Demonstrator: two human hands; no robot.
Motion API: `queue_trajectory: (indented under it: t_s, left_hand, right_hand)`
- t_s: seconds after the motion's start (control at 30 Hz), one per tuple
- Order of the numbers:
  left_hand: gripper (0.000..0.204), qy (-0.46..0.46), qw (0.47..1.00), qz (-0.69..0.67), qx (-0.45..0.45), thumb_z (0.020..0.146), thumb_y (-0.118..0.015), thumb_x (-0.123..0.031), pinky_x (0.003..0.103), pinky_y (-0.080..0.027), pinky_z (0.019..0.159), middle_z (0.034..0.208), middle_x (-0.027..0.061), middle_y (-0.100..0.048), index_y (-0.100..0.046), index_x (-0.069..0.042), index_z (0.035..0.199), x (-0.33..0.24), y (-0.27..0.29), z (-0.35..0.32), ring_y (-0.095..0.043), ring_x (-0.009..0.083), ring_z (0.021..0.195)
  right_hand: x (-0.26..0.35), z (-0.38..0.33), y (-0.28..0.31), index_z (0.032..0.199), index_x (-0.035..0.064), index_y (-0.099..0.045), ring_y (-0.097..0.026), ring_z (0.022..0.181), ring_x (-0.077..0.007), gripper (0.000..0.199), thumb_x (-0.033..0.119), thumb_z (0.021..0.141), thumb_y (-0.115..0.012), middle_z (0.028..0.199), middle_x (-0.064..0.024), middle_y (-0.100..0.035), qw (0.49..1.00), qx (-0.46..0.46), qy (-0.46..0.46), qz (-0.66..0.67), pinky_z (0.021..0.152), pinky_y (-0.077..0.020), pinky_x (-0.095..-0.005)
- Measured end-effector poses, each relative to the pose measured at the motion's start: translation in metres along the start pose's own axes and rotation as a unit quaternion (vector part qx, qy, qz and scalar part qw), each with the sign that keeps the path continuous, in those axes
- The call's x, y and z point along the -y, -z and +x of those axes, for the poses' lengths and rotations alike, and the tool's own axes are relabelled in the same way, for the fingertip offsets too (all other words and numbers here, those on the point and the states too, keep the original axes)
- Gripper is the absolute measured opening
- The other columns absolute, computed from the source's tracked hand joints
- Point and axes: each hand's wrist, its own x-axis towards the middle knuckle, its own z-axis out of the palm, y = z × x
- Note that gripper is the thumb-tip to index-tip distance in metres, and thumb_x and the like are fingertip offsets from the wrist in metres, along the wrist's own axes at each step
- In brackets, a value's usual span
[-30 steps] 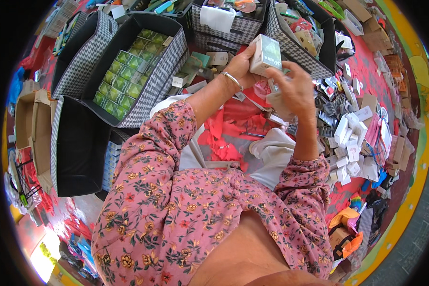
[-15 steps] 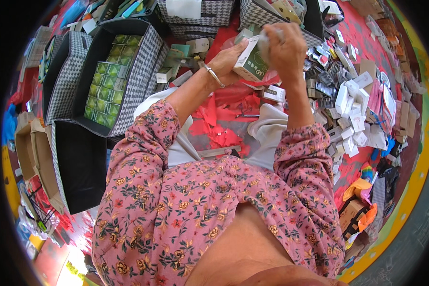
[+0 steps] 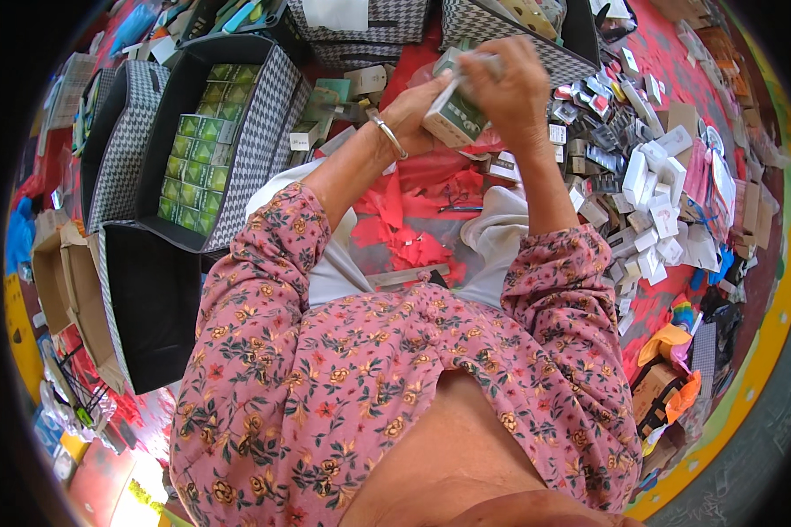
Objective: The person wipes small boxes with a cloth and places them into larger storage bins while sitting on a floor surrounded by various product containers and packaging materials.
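My left hand [image 3: 411,116] grips a small green-and-white carton [image 3: 455,121] from its left side, holding it tilted above the red floor covering. Against the carton's upper right, my right hand [image 3: 511,92] is closed and slightly smeared by motion. A crumpled whitish piece, like a cloth or wipe [image 3: 491,65], shows between its fingers. Another pale green box [image 3: 449,60] is partly visible just beyond the carton, mostly hidden behind my hands. To the left, a houndstooth fabric storage bin [image 3: 274,119] holds rows of green boxes [image 3: 198,162].
More houndstooth bins [image 3: 365,33] stand at the back and far left. Loose small boxes [image 3: 655,189] lie heaped on the right. An open brown cardboard box [image 3: 83,307] is at the left, beside a black-lined bin [image 3: 154,307]. Torn red sheeting [image 3: 404,233] covers the floor between my legs.
Both hands and the carton have shifted slightly left. The right hand has moved across the carton's upper part, now covering more of its green face.
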Motion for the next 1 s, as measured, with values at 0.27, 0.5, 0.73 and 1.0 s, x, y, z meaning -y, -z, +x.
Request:
queue_trajectory:
  t_s: [0.27,0.5,0.73,1.0]
  left_hand:
    - [0.077,-0.186,0.936,0.295,0.048,0.073,-0.067,-0.041,0.027,-0.047,0.077,0.110,0.0063,-0.052,-0.028,-0.011,0.132,0.000,-0.001,-0.005,-0.054,0.0134,0.095]
    - [0.089,-0.194,0.814,0.545,-0.046,0.054,-0.077,-0.020,0.030,-0.043,0.085,0.103,0.0130,-0.049,-0.027,0.000,0.124,-0.009,-0.022,-0.013,-0.050,0.0182,0.099]
    - [0.096,-0.287,0.802,0.523,-0.036,0.054,-0.074,-0.007,0.029,-0.040,0.089,0.117,0.0131,-0.042,-0.019,-0.005,0.132,-0.015,-0.030,-0.021,-0.044,0.0206,0.108]
    - [0.100,-0.366,0.732,0.574,-0.009,0.055,-0.071,-0.006,0.030,-0.043,0.084,0.111,0.0126,-0.047,-0.011,-0.005,0.135,-0.008,-0.016,-0.011,-0.052,0.0184,0.096]
  right_hand:
    - [-0.070,0.007,0.027,0.073,-0.0002,-0.062,-0.053,0.056,-0.0111,0.029,0.029,0.073,-0.069,0.062,-0.0059,-0.060,0.935,-0.076,-0.330,0.101,0.054,-0.0446,-0.0286]
    - [0.007,0.014,0.027,0.081,0.0039,-0.064,-0.058,0.062,-0.0163,0.020,0.022,0.073,-0.068,0.070,-0.0074,-0.061,0.958,0.142,-0.114,0.223,0.059,-0.0463,-0.0277]
    - [-0.048,0.003,0.020,0.074,0.0004,-0.062,-0.060,0.066,-0.0236,0.027,0.027,0.072,-0.067,0.073,-0.0162,-0.060,0.974,0.073,-0.204,-0.060,0.060,-0.0459,-0.0320]
    - [-0.007,0.010,0.017,0.081,0.0073,-0.063,-0.057,0.070,-0.0277,0.022,0.028,0.074,-0.064,0.077,-0.0102,-0.057,0.993,0.100,-0.007,0.060,0.063,-0.0460,-0.0359]
